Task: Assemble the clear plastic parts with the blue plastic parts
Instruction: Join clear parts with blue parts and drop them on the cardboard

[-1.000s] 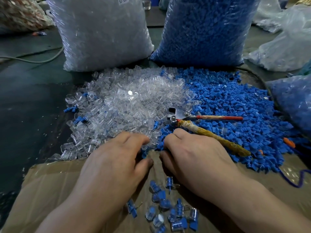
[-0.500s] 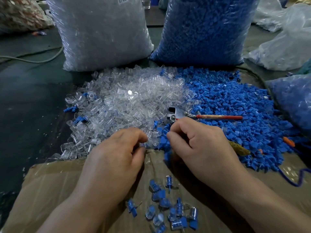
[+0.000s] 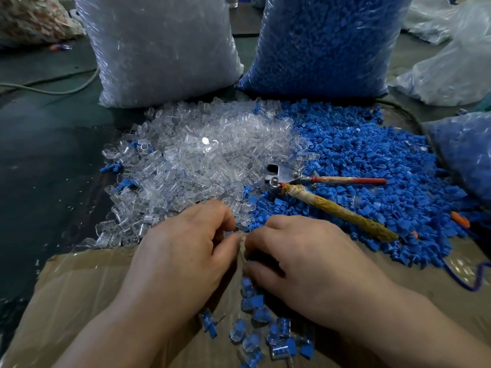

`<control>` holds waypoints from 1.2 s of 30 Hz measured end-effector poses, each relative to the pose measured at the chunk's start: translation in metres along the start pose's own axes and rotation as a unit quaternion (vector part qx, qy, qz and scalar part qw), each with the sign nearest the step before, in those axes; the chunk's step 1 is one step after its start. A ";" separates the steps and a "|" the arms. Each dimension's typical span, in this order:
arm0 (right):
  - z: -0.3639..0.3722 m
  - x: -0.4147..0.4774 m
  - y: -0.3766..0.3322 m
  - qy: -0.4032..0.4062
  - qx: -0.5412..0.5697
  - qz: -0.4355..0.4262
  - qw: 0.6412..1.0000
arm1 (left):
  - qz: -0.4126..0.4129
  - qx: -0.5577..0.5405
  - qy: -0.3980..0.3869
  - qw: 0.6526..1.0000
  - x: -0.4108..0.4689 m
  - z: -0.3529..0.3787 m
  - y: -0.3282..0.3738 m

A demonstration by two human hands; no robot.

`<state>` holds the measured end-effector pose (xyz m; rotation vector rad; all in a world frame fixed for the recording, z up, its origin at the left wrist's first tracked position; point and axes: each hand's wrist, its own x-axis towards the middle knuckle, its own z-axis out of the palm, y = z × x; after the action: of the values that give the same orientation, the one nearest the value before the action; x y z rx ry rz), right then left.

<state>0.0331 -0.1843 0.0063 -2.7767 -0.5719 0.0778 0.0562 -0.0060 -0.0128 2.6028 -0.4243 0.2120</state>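
Where the cardboard sheet [image 3: 79,288] lies nearest, a small cluster of assembled pieces [image 3: 261,313], blue inside clear, sits between the two forearms, partly under the right hand.

Left hand [image 3: 180,256] and right hand [image 3: 305,261]: both palm-down over the cardboard's far edge, fingers curled, fingertips meeting in the middle. Anything pinched there is hidden by the fingers, so I cannot tell whether either hand holds a part.

Just beyond the left knuckles: heap of clear plastic parts [image 3: 199,155], its near edge reaching the fingertips. Just beyond the right knuckles: heap of blue plastic parts [image 3: 372,160], butting against the clear heap.

Pliers [image 3: 287,173] lie across the seam of the two heaps, one handle red, one wrapped in yellowish tape, apart from both hands.

Farthest: bag of clear parts [image 3: 159,49] on the left, bag of blue parts [image 3: 326,43] on the right, both upright.
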 end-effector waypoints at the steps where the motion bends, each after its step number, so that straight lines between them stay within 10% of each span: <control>1: 0.001 0.000 0.000 0.005 -0.003 0.006 1.000 | 0.000 0.008 -0.002 1.000 0.000 0.000 0.000; 23: -0.003 -0.002 -0.006 -0.005 -0.005 0.000 1.000 | 0.034 0.009 0.003 0.999 0.001 -0.002 0.003; 36: -0.004 0.000 -0.009 -0.032 -0.029 -0.039 0.998 | -0.125 -0.278 0.106 0.947 0.001 -0.008 -0.002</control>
<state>0.0299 -0.1780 0.0125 -2.8129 -0.7078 0.1360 0.0576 -0.0005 -0.0068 2.0249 -0.0551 0.2416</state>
